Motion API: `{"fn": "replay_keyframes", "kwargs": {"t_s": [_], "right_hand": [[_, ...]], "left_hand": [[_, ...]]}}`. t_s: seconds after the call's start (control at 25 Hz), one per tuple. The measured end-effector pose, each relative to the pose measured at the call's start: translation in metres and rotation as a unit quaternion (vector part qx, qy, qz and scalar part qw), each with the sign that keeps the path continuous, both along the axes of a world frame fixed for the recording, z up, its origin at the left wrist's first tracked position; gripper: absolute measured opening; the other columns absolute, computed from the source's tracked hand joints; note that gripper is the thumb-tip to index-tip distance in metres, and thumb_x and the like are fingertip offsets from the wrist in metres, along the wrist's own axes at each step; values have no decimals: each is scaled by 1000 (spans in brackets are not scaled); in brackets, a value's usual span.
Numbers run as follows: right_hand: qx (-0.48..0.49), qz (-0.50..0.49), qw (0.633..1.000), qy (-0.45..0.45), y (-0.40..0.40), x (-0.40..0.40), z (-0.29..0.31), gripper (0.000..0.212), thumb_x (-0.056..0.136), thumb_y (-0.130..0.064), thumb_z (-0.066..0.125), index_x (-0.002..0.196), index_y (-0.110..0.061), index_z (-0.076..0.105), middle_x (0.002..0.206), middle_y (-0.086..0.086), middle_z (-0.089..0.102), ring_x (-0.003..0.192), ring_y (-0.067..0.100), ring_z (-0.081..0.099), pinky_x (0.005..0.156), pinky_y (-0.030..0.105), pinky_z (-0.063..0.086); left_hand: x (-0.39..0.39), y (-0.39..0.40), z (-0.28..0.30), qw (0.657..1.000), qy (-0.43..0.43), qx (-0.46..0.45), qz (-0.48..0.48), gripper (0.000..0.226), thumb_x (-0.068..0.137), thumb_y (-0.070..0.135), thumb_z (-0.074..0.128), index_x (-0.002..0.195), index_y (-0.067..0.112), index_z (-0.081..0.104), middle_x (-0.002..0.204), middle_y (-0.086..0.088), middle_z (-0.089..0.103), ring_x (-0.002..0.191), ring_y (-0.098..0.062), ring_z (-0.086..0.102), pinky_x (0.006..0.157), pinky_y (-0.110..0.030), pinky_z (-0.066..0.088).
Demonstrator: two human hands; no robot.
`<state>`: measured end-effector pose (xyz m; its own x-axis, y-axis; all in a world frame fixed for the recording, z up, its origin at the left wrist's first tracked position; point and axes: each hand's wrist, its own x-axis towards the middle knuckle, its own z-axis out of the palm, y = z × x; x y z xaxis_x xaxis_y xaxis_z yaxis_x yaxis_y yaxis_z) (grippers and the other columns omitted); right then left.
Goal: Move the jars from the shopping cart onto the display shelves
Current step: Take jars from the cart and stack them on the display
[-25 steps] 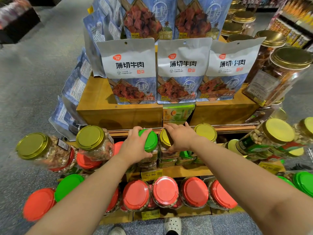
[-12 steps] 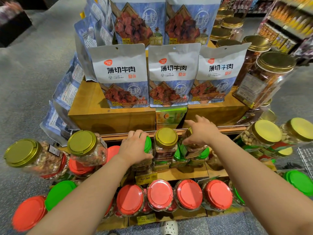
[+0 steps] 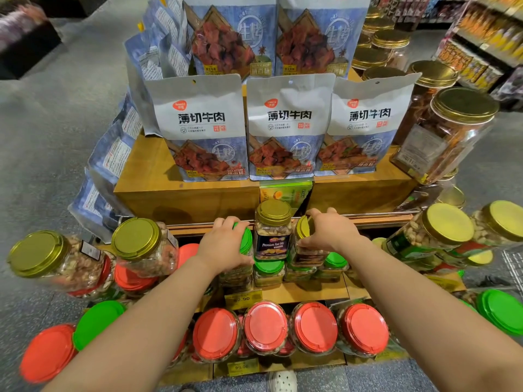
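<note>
The left hand (image 3: 226, 246) is curled over the lid of a green-lid jar (image 3: 245, 241) and holds it from the top. The right hand (image 3: 329, 232) is curled round a gold-lid jar (image 3: 304, 236), and this jar leans over to one side. Both jars are on the middle shelf (image 3: 305, 291) of the display, near its back edge. They sit on top of other jars with green lids, not on the wood.

The leaning jar could slip and fall, because it is tipped and has only lids under it. If it falls, it could bump the nut mix jar (image 3: 272, 230) that stands upright between the two hands, just beside both. That one is stacked up high too, so a small push may knock it down. The green-lid jar could also slide off if the hand lets go before it sits flat.

In the way at the back is the wooden box (image 3: 186, 193) with bags of beef snacks (image 3: 288, 125) on top, so the jars cannot go much further in. Jars with red lids (image 3: 264, 326) lie along the front edge of the bottom shelf. More gold-lid jars (image 3: 447, 224) stick out at the right side. I can see only a bit of wire at the far right, maybe the cart.
</note>
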<state>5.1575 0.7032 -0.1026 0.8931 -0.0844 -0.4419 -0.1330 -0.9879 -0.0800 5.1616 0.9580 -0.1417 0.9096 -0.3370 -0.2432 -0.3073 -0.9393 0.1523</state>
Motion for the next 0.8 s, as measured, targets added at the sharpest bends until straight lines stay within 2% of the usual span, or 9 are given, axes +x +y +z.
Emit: {"fn": "replay_keyframes", "kwargs": {"t_s": [0.16, 0.28, 0.4, 0.48, 0.64, 0.8], "right_hand": [[-15, 3, 1000, 22, -3, 1, 1, 99, 71, -74, 65, 151, -32, 22, 142, 15, 42, 119, 36, 55, 90, 46, 53], [-54, 34, 998, -11, 3, 4, 1, 108, 67, -86, 53, 153, -31, 18, 145, 17, 40, 133, 38, 42, 108, 54, 36], [-38, 91, 992, -81, 29, 24, 1, 94, 74, -82, 49, 149, -29, 29, 139, 15, 49, 130, 35, 45, 114, 55, 29], [-35, 103, 992, -63, 50, 39, -3, 92, 76, -81, 47, 149, -27, 31, 138, 15, 50, 129, 35, 46, 116, 57, 24], [-61, 57, 996, -11, 79, 60, -16, 100, 78, -85, 35, 150, -18, 28, 136, 14, 56, 129, 34, 49, 116, 62, 13], [-56, 2, 997, -50, 93, 61, -22, 93, 77, -81, 44, 143, -16, 37, 127, 14, 60, 120, 34, 55, 116, 64, 10]], "left_hand": [[1, 1, 0, 1000, 1, -6, 3, 100, 68, 67, 74, 150, 28, 31, 150, 0, 32, 138, -24, 28, 99, -42, 48], [-2, 5, -1, 1000, -9, -12, -1, 99, 68, 67, 74, 149, 28, 31, 149, 0, 33, 137, -23, 29, 101, -42, 47], [-6, 11, -2, 1000, -10, -26, 5, 100, 67, 64, 77, 149, 31, 31, 150, 1, 31, 138, -23, 28, 100, -42, 47], [-8, 15, -2, 999, -8, -35, 9, 99, 68, 62, 78, 150, 32, 30, 150, 0, 30, 138, -23, 27, 100, -42, 48], [-10, 20, -4, 999, -11, -49, 16, 97, 69, 59, 78, 149, 32, 30, 149, -1, 30, 138, -24, 26, 101, -42, 48], [-13, 22, -7, 998, -7, -57, 7, 95, 71, 57, 77, 149, 34, 29, 153, -2, 27, 142, -25, 22, 105, -43, 46]]}}
